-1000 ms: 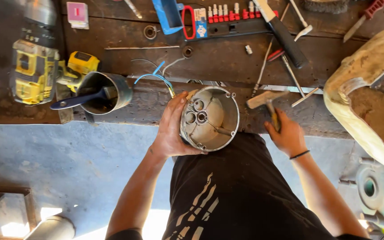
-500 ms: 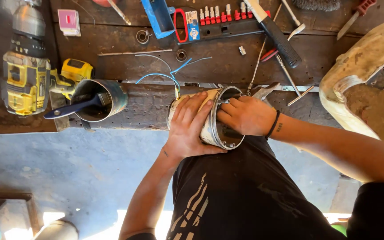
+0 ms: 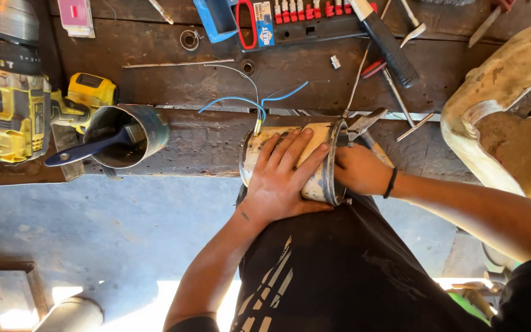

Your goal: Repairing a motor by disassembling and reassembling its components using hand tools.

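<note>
Lying on its side at the centre of the frame, the metal motor housing (image 3: 314, 161) rests against the near edge of the wooden tabletop (image 3: 216, 138) and the person's lap. The left hand (image 3: 281, 178) lies flat over its curved wall, fingers spread and pressing down. The right hand (image 3: 359, 169) sits at the housing's open rim, curled; what it grips is hidden behind the rim. Blue wires (image 3: 259, 101) rise from the housing's far end onto the tabletop. Just right of the rim lies a hammer (image 3: 364, 126). To the left stands a metal can (image 3: 127, 135) with a blue-handled brush (image 3: 87, 150) in it, and beyond that a yellow cordless drill (image 3: 13, 104). Along the top edge runs a red-and-black bit set (image 3: 314, 15), and a worn tan casing (image 3: 499, 110) fills the right side.
</note>
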